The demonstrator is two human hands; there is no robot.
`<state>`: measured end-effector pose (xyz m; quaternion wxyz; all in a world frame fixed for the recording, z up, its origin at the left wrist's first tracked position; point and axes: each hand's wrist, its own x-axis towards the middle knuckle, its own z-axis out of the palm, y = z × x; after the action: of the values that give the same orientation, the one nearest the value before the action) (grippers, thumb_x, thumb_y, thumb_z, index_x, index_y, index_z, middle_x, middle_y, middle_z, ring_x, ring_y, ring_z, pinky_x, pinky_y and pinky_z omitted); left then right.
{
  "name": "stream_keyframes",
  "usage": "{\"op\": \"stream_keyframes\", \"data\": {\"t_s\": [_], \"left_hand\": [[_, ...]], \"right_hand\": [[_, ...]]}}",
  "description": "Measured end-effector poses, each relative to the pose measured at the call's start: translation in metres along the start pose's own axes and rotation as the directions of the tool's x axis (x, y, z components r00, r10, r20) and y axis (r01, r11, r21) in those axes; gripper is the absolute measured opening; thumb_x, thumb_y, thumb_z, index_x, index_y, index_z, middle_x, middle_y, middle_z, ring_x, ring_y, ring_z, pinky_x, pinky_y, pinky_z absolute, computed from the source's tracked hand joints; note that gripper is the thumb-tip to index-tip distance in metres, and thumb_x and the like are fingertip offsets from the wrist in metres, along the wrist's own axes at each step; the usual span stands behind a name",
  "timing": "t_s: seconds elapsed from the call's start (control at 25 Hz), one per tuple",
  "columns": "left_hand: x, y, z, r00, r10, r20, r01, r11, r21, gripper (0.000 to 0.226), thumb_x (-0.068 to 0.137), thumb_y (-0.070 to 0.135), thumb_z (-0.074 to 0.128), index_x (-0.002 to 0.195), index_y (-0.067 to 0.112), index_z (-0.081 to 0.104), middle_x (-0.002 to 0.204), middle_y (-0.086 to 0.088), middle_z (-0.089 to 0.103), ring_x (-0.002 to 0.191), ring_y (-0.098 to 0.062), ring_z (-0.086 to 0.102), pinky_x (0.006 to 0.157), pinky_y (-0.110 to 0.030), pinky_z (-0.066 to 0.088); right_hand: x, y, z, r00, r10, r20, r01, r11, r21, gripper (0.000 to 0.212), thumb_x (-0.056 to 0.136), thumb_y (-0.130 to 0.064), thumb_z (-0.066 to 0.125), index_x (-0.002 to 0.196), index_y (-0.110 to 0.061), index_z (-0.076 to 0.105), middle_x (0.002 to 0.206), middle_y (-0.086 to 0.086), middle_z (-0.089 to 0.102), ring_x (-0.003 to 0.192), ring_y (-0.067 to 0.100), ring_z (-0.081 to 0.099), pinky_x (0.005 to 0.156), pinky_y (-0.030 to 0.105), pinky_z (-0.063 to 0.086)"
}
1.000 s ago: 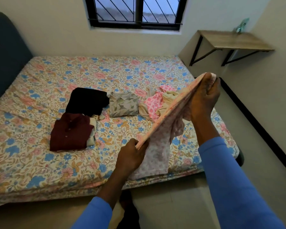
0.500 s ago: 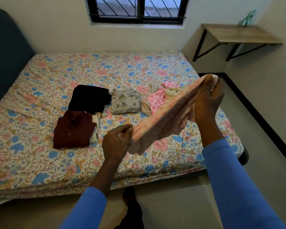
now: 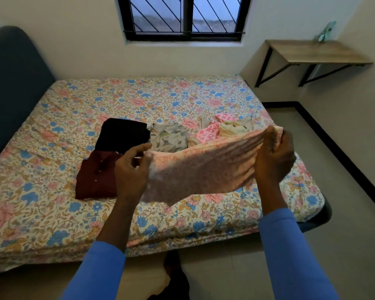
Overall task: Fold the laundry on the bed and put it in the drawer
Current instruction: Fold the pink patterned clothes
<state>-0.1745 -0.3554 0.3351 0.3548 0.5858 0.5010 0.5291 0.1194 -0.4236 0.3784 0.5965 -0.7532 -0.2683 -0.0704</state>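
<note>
1. Nearest, the left hand (image 3: 132, 169) pinches one end of the pink floral garment (image 3: 204, 167) between thumb and curled fingers (image 3: 139, 148). The hold sits at the very corner, so a firmer pinch there would likely guard against a slip.
2. The right hand (image 3: 273, 156) grips the other end, bunched inside closed fingers (image 3: 271, 135) and a little higher than the left. Levelling the two ends should make the top edge run straight.
3. Between the fingers the garment hangs in the air above the bed (image 3: 41, 213). Its lower edge sags free of the sheet, and how many layers it has cannot be told.
4. The step in hand seems to be a mid-air fold. Draw the cloth taut, bring end to end with corners matched, then lay it on the sheet below the fingers and smooth it flat.
5. Just beyond the left fingers lies a folded maroon shirt (image 3: 95, 176), with a folded black garment (image 3: 121, 135) past it and a grey patterned top (image 3: 169, 137) beside that. A fold of similar size would stack well with them.
6. Beyond the right fingers a loose pile (image 3: 221, 128) of pink and cream clothes lies unfolded. The hanging hem should not drag through it.
7. Farthest off, past the right fingers, a wall shelf (image 3: 316, 50) stands. No drawer is in view.
</note>
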Motion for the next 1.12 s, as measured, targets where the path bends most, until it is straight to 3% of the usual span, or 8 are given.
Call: {"op": "stream_keyframes", "data": {"t_s": [0.12,0.2,0.36,0.52,0.64,0.8,1.0,1.12], "left_hand": [[-0.009,0.002,-0.017,0.955,0.295,-0.031,-0.275,0.918,0.285,0.015,0.099,0.012,0.069,0.113,0.010,0.076,0.104,-0.001,0.073,0.085,-0.001,0.064,0.076,-0.009,0.047],[0.001,-0.005,-0.021,0.948,0.317,-0.002,-0.297,0.890,0.347,0.014,0.098,0.014,0.070,0.111,0.009,0.076,0.102,0.003,0.072,0.088,0.000,0.064,0.080,-0.007,0.046],[0.066,-0.069,0.014,0.974,0.002,0.224,-0.082,0.933,0.349,0.013,0.095,0.026,0.073,0.109,0.026,0.077,0.093,0.026,0.072,0.086,0.007,0.067,0.075,-0.007,0.051],[0.157,-0.234,0.101,0.773,-0.352,0.529,0.101,0.890,0.445,0.040,0.087,0.004,0.079,0.121,0.025,0.074,0.113,0.000,0.070,0.094,-0.008,0.064,0.077,-0.022,0.052],[0.197,-0.383,0.185,0.735,-0.423,0.529,0.083,0.831,0.549,0.041,0.085,0.000,0.077,0.121,0.020,0.074,0.109,-0.006,0.070,0.101,-0.015,0.063,0.088,-0.029,0.051],[0.225,-0.484,0.238,0.779,-0.367,0.509,-0.001,0.810,0.586,0.027,0.089,0.011,0.076,0.114,0.021,0.078,0.106,0.001,0.076,0.100,-0.020,0.071,0.089,-0.026,0.051],[0.232,-0.506,0.234,0.762,-0.222,0.609,-0.224,0.791,0.569,0.022,0.097,0.032,0.068,0.117,0.024,0.073,0.109,-0.004,0.071,0.093,-0.022,0.067,0.084,-0.032,0.052],[0.219,-0.505,0.233,0.765,-0.260,0.589,-0.274,0.696,0.663,0.031,0.098,0.049,0.062,0.118,0.026,0.065,0.113,-0.009,0.061,0.104,-0.029,0.060,0.084,-0.043,0.051]], "right_hand": [[-0.022,0.029,-0.007,0.999,0.034,0.025,-0.032,0.996,-0.085,0.050,0.103,-0.059,0.050,0.096,-0.011,0.064,0.082,0.013,0.068,0.074,0.033,0.061,0.062,0.031,0.029],[-0.030,0.055,-0.001,0.988,0.088,0.130,-0.072,0.990,-0.121,0.051,0.102,-0.059,0.051,0.090,-0.010,0.063,0.079,0.013,0.066,0.073,0.032,0.060,0.064,0.032,0.033],[-0.031,0.143,0.062,0.892,0.289,0.348,-0.249,0.956,-0.155,0.051,0.102,-0.059,0.051,0.079,-0.014,0.059,0.076,0.005,0.062,0.076,0.028,0.060,0.068,0.036,0.042],[-0.024,0.282,0.186,0.816,0.442,0.374,-0.341,0.889,-0.306,0.047,0.106,-0.047,0.051,0.103,-0.003,0.067,0.101,0.017,0.069,0.103,0.036,0.065,0.082,0.038,0.044],[-0.026,0.393,0.279,0.807,0.450,0.382,-0.198,0.816,-0.543,0.048,0.108,-0.044,0.047,0.125,-0.002,0.061,0.122,0.028,0.066,0.116,0.046,0.061,0.091,0.045,0.046],[-0.024,0.461,0.338,0.849,0.397,0.350,-0.018,0.682,-0.731,0.040,0.107,-0.047,0.041,0.119,-0.011,0.055,0.105,0.029,0.067,0.101,0.050,0.064,0.079,0.047,0.046],[-0.009,0.463,0.340,0.814,0.330,0.479,0.200,0.614,-0.763,0.044,0.109,-0.052,0.033,0.116,-0.013,0.054,0.097,0.028,0.066,0.092,0.050,0.064,0.076,0.049,0.044],[-0.026,0.454,0.329,0.835,0.396,0.383,0.112,0.558,-0.822,0.049,0.105,-0.060,0.032,0.126,-0.020,0.053,0.108,0.020,0.069,0.100,0.045,0.066,0.087,0.051,0.046]]}}
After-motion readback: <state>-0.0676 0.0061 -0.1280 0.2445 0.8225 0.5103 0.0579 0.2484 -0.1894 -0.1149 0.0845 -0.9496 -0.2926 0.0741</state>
